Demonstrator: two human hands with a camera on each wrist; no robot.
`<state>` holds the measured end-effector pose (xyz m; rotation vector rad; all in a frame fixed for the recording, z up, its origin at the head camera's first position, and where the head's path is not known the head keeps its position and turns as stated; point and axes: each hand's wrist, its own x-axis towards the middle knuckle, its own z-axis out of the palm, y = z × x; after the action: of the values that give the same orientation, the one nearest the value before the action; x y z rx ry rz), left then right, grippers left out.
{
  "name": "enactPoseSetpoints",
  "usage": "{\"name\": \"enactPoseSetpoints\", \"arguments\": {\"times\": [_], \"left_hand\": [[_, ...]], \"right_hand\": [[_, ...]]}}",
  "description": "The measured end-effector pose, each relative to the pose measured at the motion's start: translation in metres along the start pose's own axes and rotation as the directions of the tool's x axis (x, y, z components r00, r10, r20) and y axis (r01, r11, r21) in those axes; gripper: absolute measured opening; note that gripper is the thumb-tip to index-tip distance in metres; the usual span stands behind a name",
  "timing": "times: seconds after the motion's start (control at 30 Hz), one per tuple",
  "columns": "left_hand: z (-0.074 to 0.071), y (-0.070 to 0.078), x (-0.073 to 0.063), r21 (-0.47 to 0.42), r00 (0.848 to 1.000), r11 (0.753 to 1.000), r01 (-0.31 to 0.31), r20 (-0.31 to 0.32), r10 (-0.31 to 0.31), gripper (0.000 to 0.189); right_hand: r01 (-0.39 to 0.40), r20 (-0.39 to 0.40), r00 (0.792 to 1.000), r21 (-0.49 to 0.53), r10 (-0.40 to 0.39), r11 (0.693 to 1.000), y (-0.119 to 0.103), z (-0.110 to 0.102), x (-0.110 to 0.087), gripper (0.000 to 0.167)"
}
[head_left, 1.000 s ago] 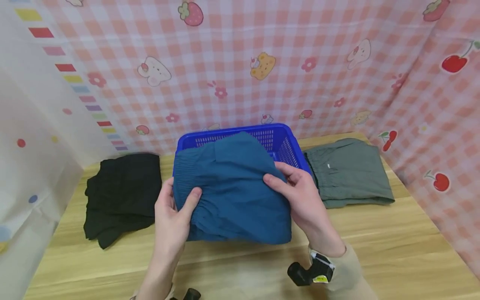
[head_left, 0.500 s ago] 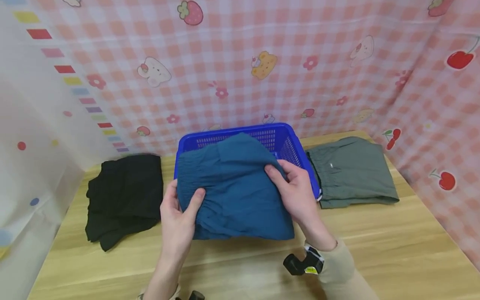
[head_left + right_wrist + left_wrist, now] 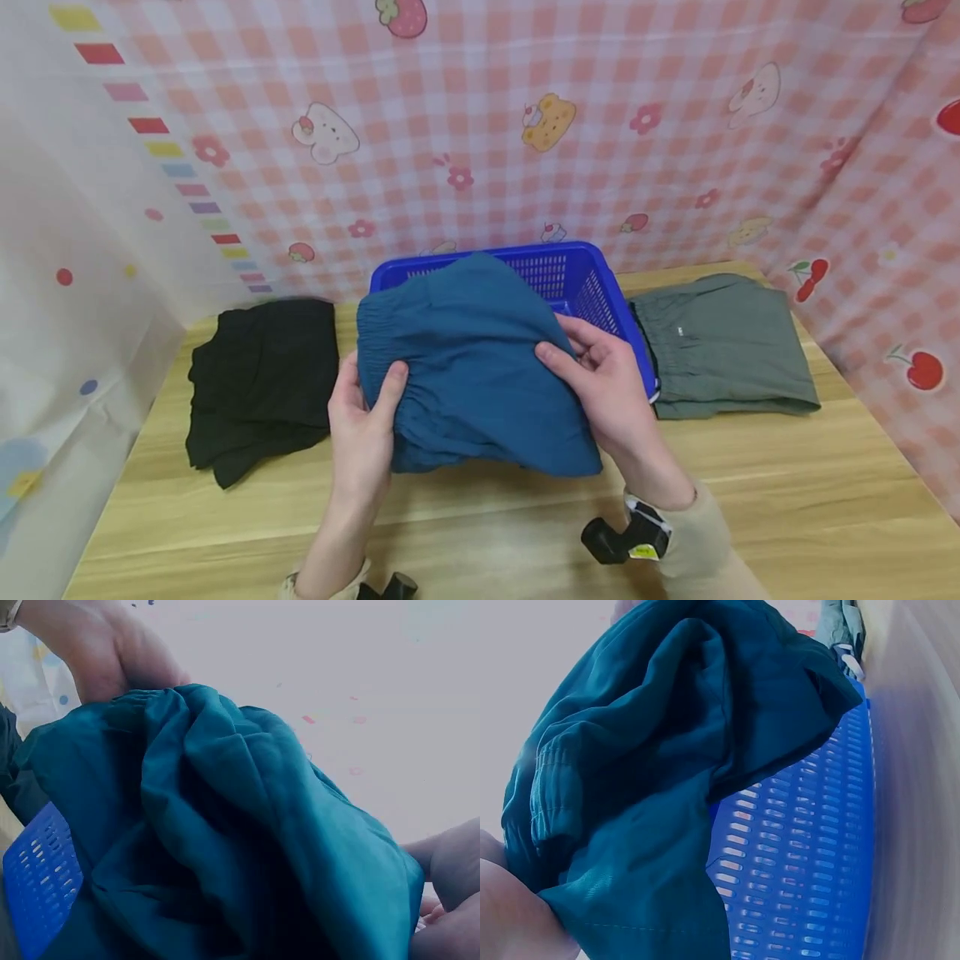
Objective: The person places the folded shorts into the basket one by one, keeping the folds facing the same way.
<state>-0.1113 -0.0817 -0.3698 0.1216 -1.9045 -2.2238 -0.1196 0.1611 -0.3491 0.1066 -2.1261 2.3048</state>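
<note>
A pair of folded blue shorts (image 3: 480, 367) with a gathered elastic waistband is held up in front of a blue plastic basket (image 3: 630, 312). My left hand (image 3: 363, 433) grips the waistband end, thumb on top and fingers behind the cloth. At the other side my right hand (image 3: 607, 383) pinches the edge between thumb and fingers. From the left wrist view, the underside of the shorts (image 3: 652, 772) hangs in loose folds close to the perforated basket wall (image 3: 795, 862). The right wrist view shows more draped folds of the shorts (image 3: 225, 825).
Black folded clothing (image 3: 262, 383) lies on the wooden table (image 3: 480, 542) left of the basket. Grey-green folded clothing (image 3: 723, 350) with an elastic waistband lies to its right. A pink checked curtain (image 3: 480, 125) hangs behind, and printed cloth (image 3: 885, 275) covers the right side.
The head view has shifted slightly, so the scene sits further right. Both hands keep their grip on the blue shorts, whose lower right edge now sags a little differently.
</note>
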Motion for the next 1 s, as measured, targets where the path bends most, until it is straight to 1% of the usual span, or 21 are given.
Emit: {"name": "enactPoseSetpoints", "arguments": {"times": [0.13,0.27,0.37,0.47,0.53,0.63,0.7,0.77,0.9,1.0], "left_hand": [[-0.003,0.002,-0.001,0.002,0.999,0.999,0.036,0.03,-0.037,0.035],[-0.007,0.006,-0.003,0.029,0.995,0.996,0.081,0.061,-0.083,0.032],[-0.009,0.006,-0.003,0.056,0.995,0.997,0.058,0.075,-0.062,0.033],[-0.011,0.004,0.0,0.082,0.996,0.997,0.003,0.086,-0.01,0.035],[-0.012,0.003,0.002,0.099,0.995,0.994,-0.041,0.096,0.031,0.036],[-0.013,0.005,0.007,0.157,0.986,0.978,-0.141,0.114,0.123,0.037],[-0.014,0.009,0.011,0.187,0.973,0.96,-0.21,0.132,0.187,0.036],[-0.015,0.014,0.015,0.207,0.958,0.94,-0.271,0.154,0.242,0.034],[-0.018,0.029,0.023,0.199,0.933,0.917,-0.345,0.178,0.313,0.033],[-0.019,0.043,0.028,0.205,0.91,0.89,-0.407,0.174,0.376,0.035]], "right_hand": [[-0.009,-0.053,0.999,-0.013,0.008,1.0,0.0,0.002,0.001,0.043],[-0.006,-0.073,0.997,-0.052,0.002,0.999,-0.001,0.0,0.002,0.042],[0.006,-0.076,0.997,-0.12,-0.015,0.993,-0.003,-0.004,0.005,0.041],[0.02,-0.053,0.998,-0.212,-0.032,0.977,-0.005,-0.009,0.01,0.039],[0.025,-0.019,0.999,-0.28,-0.032,0.96,-0.006,-0.013,0.014,0.037],[0.037,0.033,0.999,-0.367,-0.027,0.929,-0.012,-0.019,0.021,0.035],[0.041,0.059,0.998,-0.415,-0.018,0.909,-0.017,-0.022,0.025,0.035],[0.05,0.081,0.997,-0.441,-0.015,0.896,-0.025,-0.023,0.03,0.035],[0.083,0.111,0.993,-0.454,-0.036,0.887,-0.046,-0.02,0.04,0.033],[0.117,0.127,0.99,-0.443,-0.067,0.889,-0.062,-0.013,0.049,0.031]]}}
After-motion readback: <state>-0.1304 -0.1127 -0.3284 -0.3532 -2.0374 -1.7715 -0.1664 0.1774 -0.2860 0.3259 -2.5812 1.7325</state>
